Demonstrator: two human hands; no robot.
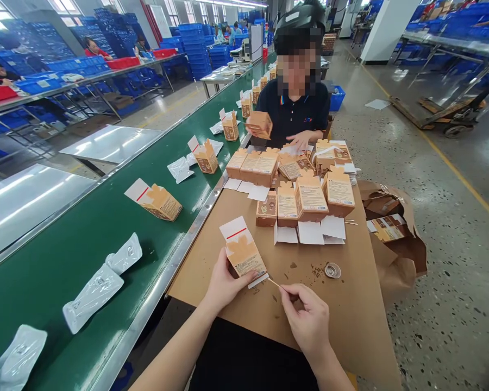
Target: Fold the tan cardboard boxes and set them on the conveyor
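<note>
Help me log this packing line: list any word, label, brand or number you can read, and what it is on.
None can be read.
Carton held by the left hand: printed label, too small and blurred.
Cartons on the brown table: labels blurred.
Carton on the green belt: print illegible.

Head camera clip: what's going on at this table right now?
The left hand holds a small tan cardboard carton with an open white flap on the brown cardboard-covered table. The right hand pinches a thin stick at the carton's lower corner. Across the table, a person in a dark shirt holds a similar carton, with more cartons grouped between them. A green conveyor belt carries cartons and clear plastic pouches.
</note>
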